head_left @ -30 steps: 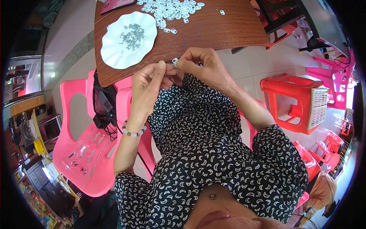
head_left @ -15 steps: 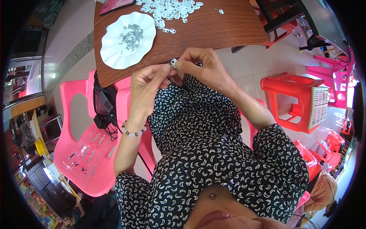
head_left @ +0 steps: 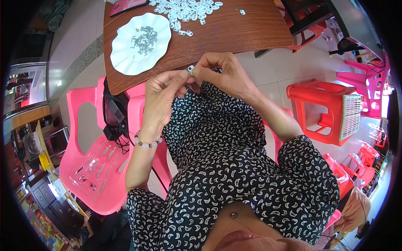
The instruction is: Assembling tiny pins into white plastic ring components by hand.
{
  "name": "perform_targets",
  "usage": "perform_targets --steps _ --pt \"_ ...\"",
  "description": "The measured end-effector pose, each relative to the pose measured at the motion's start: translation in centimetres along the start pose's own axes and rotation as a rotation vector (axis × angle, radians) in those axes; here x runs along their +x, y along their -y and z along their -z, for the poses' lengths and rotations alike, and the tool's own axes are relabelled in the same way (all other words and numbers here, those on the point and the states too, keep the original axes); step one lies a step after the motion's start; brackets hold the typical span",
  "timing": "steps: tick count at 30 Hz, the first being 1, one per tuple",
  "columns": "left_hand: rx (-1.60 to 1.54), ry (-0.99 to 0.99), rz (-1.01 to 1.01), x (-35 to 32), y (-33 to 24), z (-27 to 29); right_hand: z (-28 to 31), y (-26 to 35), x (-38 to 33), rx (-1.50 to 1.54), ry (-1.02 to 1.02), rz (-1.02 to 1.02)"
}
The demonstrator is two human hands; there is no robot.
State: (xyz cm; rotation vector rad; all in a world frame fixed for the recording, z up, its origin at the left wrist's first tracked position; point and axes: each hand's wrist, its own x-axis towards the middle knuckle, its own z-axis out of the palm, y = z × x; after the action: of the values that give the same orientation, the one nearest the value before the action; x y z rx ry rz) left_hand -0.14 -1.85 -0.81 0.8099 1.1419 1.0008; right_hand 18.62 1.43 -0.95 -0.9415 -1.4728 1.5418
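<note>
My right hand [head_left: 224,75] pinches a small white two-holed plastic piece [head_left: 191,68] between thumb and forefinger, just off the table's near edge. Close against it, my left hand [head_left: 162,88] has its thumb and forefinger pressed together. What the left fingertips hold, if anything, is too small to make out. On the table, a white scalloped plate [head_left: 122,58] bears a heap of tiny grey metal pieces [head_left: 146,41]. Beyond it lies a scattered pile of similar white two-holed pieces [head_left: 188,10], with one lone piece [head_left: 242,12] to the right.
The brown wooden table [head_left: 251,33] ends right in front of my hands. A pink case [head_left: 125,6] lies at its far left. Pink plastic chairs [head_left: 96,175] are at my left, with a black bag [head_left: 115,113] on one. Red stools [head_left: 322,108] stand at my right.
Both hands stay in nearly the same place. My left hand has shifted very slightly, its fingertips still against the white piece.
</note>
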Motion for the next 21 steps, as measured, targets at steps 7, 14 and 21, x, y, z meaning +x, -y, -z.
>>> perform_targets --steps 7,14,21 --pt "0.05 -0.013 -0.011 0.0 -0.05 -0.22 0.15 -0.37 0.05 -0.013 0.028 0.006" --pt "-0.013 -0.018 0.028 0.01 -0.09 -0.2 0.07 -0.27 0.29 0.004 0.01 -0.01" --pt "-0.065 0.007 0.052 -0.21 -0.14 0.6 0.48 0.58 -0.1 -0.008 -0.009 -0.101"
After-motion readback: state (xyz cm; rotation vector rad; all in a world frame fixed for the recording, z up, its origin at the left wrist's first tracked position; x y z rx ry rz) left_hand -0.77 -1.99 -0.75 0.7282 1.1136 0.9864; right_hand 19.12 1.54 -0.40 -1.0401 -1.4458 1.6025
